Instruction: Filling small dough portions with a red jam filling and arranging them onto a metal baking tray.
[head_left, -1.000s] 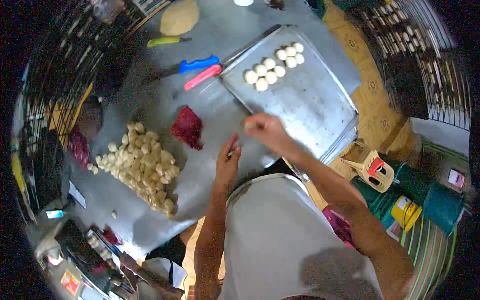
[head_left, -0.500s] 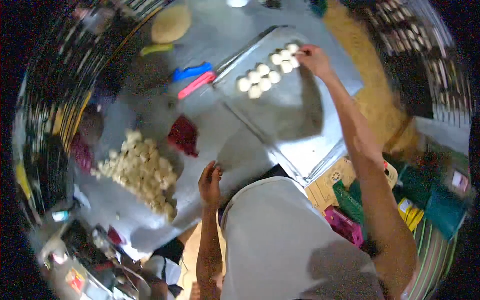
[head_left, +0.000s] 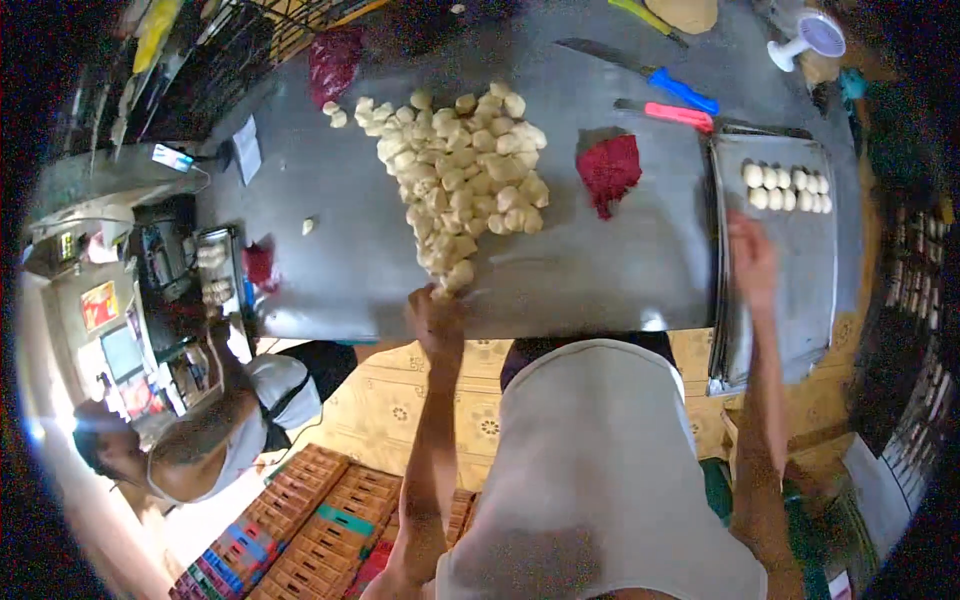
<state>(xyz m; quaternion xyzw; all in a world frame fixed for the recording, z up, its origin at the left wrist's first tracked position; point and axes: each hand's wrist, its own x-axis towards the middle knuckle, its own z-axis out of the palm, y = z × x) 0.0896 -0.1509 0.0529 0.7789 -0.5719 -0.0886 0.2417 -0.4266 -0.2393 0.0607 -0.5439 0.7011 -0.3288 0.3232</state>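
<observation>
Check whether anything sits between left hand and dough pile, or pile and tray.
Nothing visible between left hand and dough pile; a dark red cloth lies between pile and tray.

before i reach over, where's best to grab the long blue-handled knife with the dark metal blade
Probably by its blue handle, with the right hand coming from the near right and above: the handle's end points that way, while the blade points away to the left. Pass over the short pink-handled knife lying just nearer.
</observation>
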